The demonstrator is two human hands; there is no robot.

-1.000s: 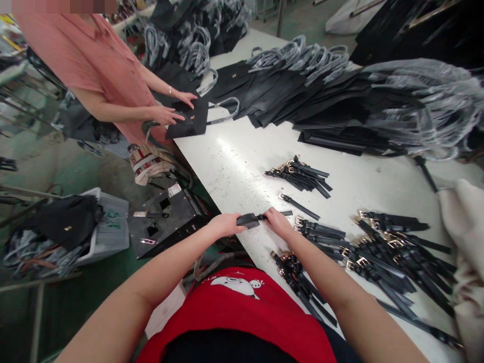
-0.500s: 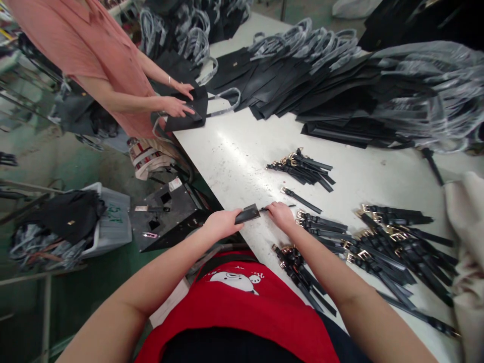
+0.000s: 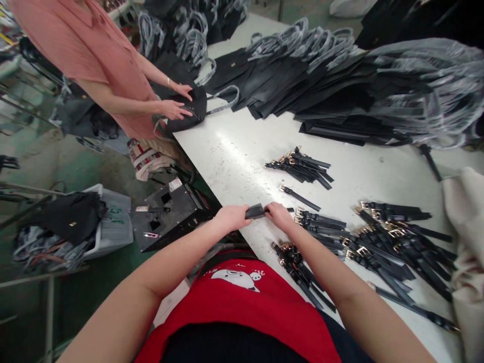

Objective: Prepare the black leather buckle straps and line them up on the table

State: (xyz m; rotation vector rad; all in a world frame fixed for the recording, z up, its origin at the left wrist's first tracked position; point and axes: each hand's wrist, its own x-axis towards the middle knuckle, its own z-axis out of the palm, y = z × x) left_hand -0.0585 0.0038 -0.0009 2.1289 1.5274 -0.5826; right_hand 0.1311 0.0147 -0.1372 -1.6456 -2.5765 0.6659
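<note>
The left hand (image 3: 233, 218) pinches a black strip (image 3: 254, 211); the right hand (image 3: 279, 217), a narrow strap (image 3: 290, 209). Buckled straps (image 3: 328, 223) lie on the surface (image 3: 236, 164).

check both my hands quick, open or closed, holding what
Left hand: closed, holding a wide black piece.
Right hand: closed, holding a thin black strap.

Left hand (image 3: 234, 217) curled; right hand (image 3: 279, 216) (nearby) pinching
</note>
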